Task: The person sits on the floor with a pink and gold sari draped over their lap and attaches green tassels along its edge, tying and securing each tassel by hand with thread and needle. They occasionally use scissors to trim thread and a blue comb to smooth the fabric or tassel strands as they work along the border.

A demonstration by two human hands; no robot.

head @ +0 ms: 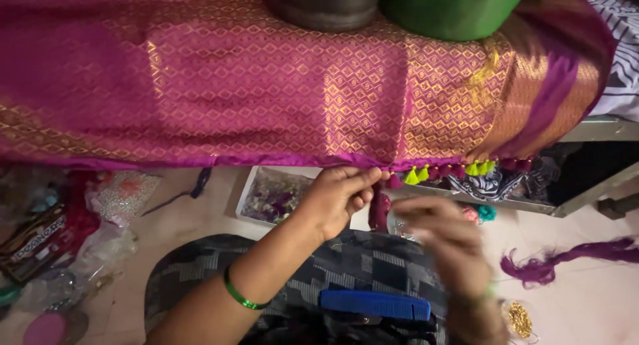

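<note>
1. Left hand [338, 195] grip pinched shut on saree edge [293, 161], beside the tassels [449, 171].
2. Right hand [442, 242] blurred below; cannot tell its grip.
3. Blue comb [375, 304] on lap.

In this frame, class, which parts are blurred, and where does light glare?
Head view: the right hand is smeared by motion blur; the left hand, pinching the cloth edge, is fairly sharp; gold weave on the magenta cloth shines at the middle, while its left side falls dim; the blue comb reads clearly.
</note>
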